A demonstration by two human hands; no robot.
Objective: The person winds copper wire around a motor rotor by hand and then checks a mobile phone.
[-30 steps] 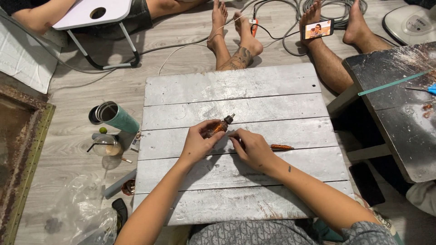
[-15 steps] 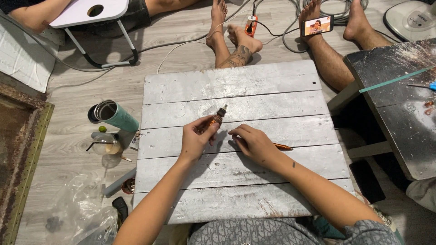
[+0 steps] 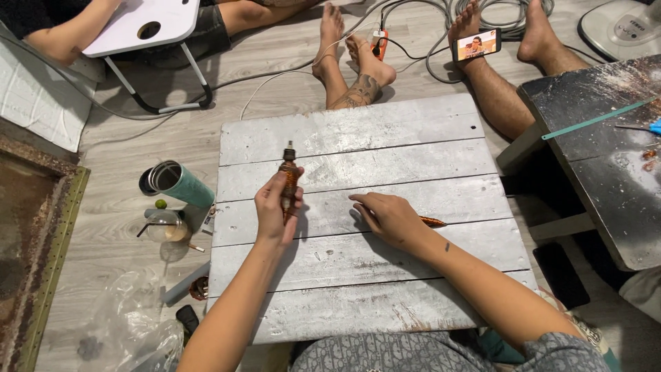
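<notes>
Teal tumbler lies on the floor off the table's left edge. Left hand is closed around a brown ribbed tool, upright over the whitewashed plank table, left of centre. Right hand rests flat mid-table, fingers loose, covering a second brown piece.

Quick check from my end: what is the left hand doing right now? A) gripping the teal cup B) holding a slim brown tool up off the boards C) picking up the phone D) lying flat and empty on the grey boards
B: the left hand grips a slim brown tool, its dark tip pointing away over the grey board table.
</notes>
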